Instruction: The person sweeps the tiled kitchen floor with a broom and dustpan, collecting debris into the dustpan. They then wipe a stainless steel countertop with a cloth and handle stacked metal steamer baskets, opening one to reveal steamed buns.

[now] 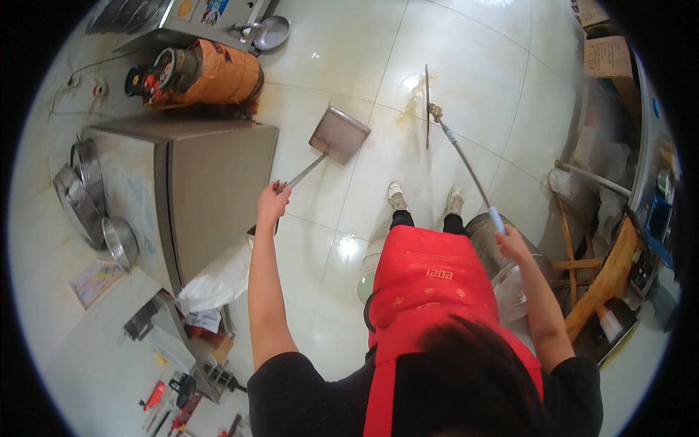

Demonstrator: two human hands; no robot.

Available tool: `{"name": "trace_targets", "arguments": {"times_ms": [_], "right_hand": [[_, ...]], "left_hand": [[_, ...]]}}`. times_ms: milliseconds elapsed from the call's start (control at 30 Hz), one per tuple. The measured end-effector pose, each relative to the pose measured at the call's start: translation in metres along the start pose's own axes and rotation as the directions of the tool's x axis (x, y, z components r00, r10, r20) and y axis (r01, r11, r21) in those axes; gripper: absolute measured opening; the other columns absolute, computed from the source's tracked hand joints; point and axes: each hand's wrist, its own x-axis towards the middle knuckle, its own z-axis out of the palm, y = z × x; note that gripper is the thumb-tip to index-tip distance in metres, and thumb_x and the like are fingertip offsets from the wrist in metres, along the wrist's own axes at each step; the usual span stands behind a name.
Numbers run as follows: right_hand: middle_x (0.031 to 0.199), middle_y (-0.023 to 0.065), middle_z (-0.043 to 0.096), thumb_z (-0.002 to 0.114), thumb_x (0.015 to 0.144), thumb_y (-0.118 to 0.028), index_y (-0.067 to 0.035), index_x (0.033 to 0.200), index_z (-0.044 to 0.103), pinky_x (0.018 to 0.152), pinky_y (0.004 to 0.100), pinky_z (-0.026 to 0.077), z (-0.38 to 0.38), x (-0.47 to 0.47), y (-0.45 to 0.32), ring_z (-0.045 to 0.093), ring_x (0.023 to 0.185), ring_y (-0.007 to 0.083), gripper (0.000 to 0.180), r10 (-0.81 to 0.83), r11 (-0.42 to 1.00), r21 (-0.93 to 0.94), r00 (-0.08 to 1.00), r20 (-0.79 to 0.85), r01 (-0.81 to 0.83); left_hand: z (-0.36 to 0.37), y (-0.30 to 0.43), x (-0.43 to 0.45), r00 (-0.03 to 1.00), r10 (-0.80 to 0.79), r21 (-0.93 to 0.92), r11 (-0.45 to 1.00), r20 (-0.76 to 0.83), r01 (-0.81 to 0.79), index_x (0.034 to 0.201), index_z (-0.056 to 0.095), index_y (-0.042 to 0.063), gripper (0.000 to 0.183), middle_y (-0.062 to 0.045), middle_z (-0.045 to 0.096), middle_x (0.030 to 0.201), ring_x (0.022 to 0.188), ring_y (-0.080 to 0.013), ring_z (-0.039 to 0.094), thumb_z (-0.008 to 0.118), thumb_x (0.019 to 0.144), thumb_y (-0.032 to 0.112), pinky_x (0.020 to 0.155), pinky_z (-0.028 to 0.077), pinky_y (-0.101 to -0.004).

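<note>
My left hand (274,202) grips the long metal handle of a dustpan (339,135), whose flat metal pan is over the tiled floor to the left of centre. In my right hand (511,244) is the pale blue grip of a floor squeegee (427,107). Its pole runs up and left to a long thin blade, seen nearly edge-on at the floor. A yellowish wet patch (412,106) lies on the white tiles beside the blade. Dustpan and blade are apart.
A metal cabinet (221,196) and an orange-wrapped gas cylinder (229,74) stand at the left. A metal pan (272,33) is beyond them. Near my right side are a large metal container (483,232), a wooden stool frame (579,264) and a shelf with cardboard boxes (609,57).
</note>
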Motion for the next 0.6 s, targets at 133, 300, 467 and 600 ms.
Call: {"name": "trace_targets", "arguments": {"times_ms": [133, 300, 467, 600], "right_hand": [[0.062, 0.015, 0.055, 0.054, 0.076, -0.015, 0.001, 0.092, 0.048, 0.044, 0.0355, 0.045, -0.056, 0.011, -0.012, 0.055, 0.048, 0.0251, 0.024, -0.279, 0.836, -0.494, 0.96, -0.007, 0.239], [0.078, 0.0216, 0.058, 0.056, 0.075, -0.017, 0.001, 0.106, 0.044, 0.059, 0.0416, 0.047, -0.109, 0.015, -0.063, 0.059, 0.067, 0.0326, 0.038, -0.202, 0.656, -0.688, 0.951, 0.235, 0.31], [0.084, 0.0224, 0.059, 0.056, 0.073, -0.017, 0.001, 0.104, 0.044, 0.066, 0.0448, 0.046, -0.12, 0.069, -0.084, 0.059, 0.079, 0.0336, 0.037, -0.186, 0.15, -0.789, 0.801, 0.569, 0.595], [0.088, 0.0175, 0.059, 0.054, 0.071, -0.012, -0.01, 0.103, 0.049, 0.069, 0.0451, 0.047, -0.059, 0.132, -0.082, 0.057, 0.085, 0.0354, 0.033, -0.04, 0.059, -0.678, 0.681, 0.731, 0.732]], "left_hand": [[0.0, -0.041, -0.088, 0.975, -0.187, -0.3, 0.943, -0.123, 0.143, 0.084, 0.051, 0.005, 0.02, -0.003, 0.052, 0.061, 0.038, -0.007, 0.039, 0.057, 0.079, 0.024, 0.034, 0.03, -0.0205], [0.037, -0.026, -0.224, 0.866, -0.417, -0.638, 0.753, -0.275, 0.16, 0.083, 0.05, 0.007, 0.015, -0.004, 0.052, 0.063, 0.037, -0.0068, 0.038, 0.057, 0.082, 0.021, 0.035, 0.032, -0.0203], [0.083, -0.003, -0.323, 0.725, -0.579, -0.798, 0.598, -0.373, 0.067, 0.086, 0.052, 0.007, 0.014, -0.005, 0.052, 0.063, 0.039, -0.0066, 0.038, 0.056, 0.083, 0.02, 0.036, 0.033, -0.0206], [0.109, 0.024, -0.367, 0.646, -0.633, -0.806, 0.591, -0.428, 0.046, 0.089, 0.052, 0.006, 0.017, -0.005, 0.052, 0.064, 0.039, -0.0069, 0.037, 0.055, 0.084, 0.021, 0.036, 0.033, -0.0212]]}}
